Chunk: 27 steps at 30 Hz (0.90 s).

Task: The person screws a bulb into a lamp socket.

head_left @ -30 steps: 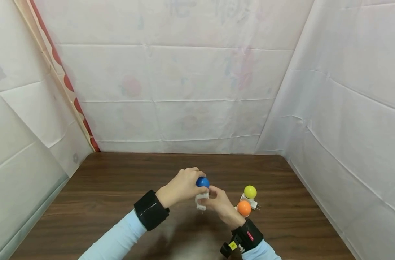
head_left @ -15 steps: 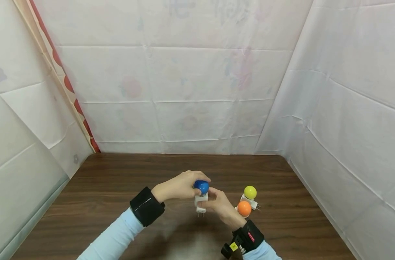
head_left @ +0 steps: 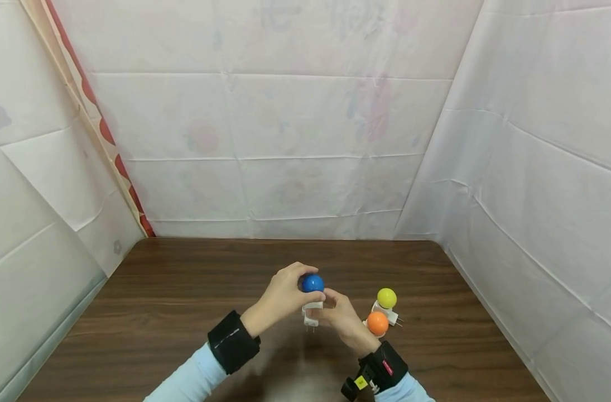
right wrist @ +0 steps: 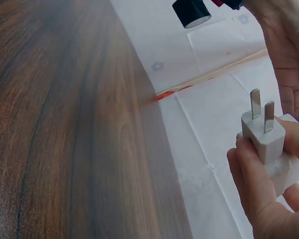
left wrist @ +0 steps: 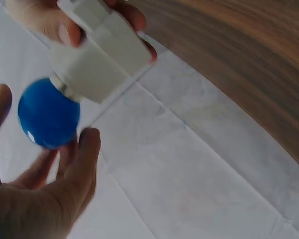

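Observation:
In front of me, a blue bulb (head_left: 312, 283) sits in a white plug-in lamp socket (head_left: 311, 321), held above the table. My right hand (head_left: 346, 322) grips the socket's body between thumb and fingers; two metal prongs (right wrist: 262, 109) stick out of its end in the right wrist view. Around the bulb, my left hand (head_left: 281, 291) is spread in a C shape. From the left wrist view, one digit stands apart from the blue glass, while other fingers (left wrist: 84, 159) lie close beside or behind it. Whether these touch the glass I cannot tell.
To the right of my right hand, a yellow bulb (head_left: 387, 297) and an orange bulb (head_left: 378, 322) rest on the brown wooden table (head_left: 210, 268), each on a white socket. White cloth walls (head_left: 285, 184) surround the table at the back and sides.
My left hand has turned back and forth about the blue bulb, its wrist dipping now after rising half a second ago. The right hand has kept its grip on the socket, barely moving.

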{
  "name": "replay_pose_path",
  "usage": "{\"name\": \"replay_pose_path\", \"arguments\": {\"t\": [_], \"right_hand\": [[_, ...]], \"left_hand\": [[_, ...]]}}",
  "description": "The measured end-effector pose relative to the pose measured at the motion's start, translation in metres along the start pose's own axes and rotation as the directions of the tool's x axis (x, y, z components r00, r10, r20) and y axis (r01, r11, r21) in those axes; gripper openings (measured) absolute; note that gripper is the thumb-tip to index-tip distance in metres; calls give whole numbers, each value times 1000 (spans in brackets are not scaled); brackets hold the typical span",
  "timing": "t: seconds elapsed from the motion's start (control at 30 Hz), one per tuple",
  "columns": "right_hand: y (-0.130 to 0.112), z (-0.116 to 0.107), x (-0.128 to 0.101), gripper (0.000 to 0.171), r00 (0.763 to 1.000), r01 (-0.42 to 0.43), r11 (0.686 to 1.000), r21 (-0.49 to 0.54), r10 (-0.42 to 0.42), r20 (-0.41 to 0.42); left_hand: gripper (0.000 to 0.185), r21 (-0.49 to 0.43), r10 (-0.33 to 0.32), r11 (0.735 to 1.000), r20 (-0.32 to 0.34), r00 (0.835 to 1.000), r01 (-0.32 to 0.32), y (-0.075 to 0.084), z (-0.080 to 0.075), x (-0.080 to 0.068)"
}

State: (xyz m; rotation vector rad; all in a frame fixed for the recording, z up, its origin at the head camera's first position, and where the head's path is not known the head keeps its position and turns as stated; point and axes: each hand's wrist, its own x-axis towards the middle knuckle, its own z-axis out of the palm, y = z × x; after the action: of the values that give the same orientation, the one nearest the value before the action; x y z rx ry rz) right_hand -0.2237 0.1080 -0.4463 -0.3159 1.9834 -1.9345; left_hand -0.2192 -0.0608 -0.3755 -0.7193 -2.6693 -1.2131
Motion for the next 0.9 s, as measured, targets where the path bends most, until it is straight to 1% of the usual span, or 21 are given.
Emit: {"name": "replay_pose_path", "arguments": {"t": [0.07,0.17,0.27,0.33,0.4,0.5,0.6,0.67,0.77,0.83,0.9], "right_hand": [[1,0,0,55,1000,1,1000,2,-1,-1],[2,1,1,54,1000,4,1000,4,-4,2],[2,1,1,53,1000,3,1000,0,-3,4],[1,1,0,54,1000,-3,1000,-3,3,3],[1,1,0,55,1000,-7,1000,-3,7,4],[0,1,-1,57,1000,-15,1000,11,15,12],[0,1,-2,58,999,-18,1000,23,17,30],[0,0,-2,57,999,-21,1000,17,20,44],[0,0,-2,55,998,-23,1000,6,22,65],[1,0,-3,54,997,-21,1000,0,21,72],[2,0,-3,54,997,-18,1000,5,18,77]], "left_hand": [[53,22,-22,999,-39,999,23,2,3,-3],[50,55,-24,998,-70,997,28,4,6,-4],[46,61,-14,998,-70,997,18,4,7,-4],[45,60,-8,998,-53,999,11,3,6,-3],[44,46,3,999,-24,1000,-2,2,4,-2],[41,15,26,1000,39,999,-26,-2,1,1],[38,-35,60,998,115,992,-56,-4,-3,3],[37,-79,84,994,168,982,-72,-6,-6,4],[36,-150,103,986,251,963,-67,-7,-8,3],[35,-184,112,981,290,950,-60,-8,-9,2],[35,-203,112,978,314,943,-49,-9,-8,2]]}}
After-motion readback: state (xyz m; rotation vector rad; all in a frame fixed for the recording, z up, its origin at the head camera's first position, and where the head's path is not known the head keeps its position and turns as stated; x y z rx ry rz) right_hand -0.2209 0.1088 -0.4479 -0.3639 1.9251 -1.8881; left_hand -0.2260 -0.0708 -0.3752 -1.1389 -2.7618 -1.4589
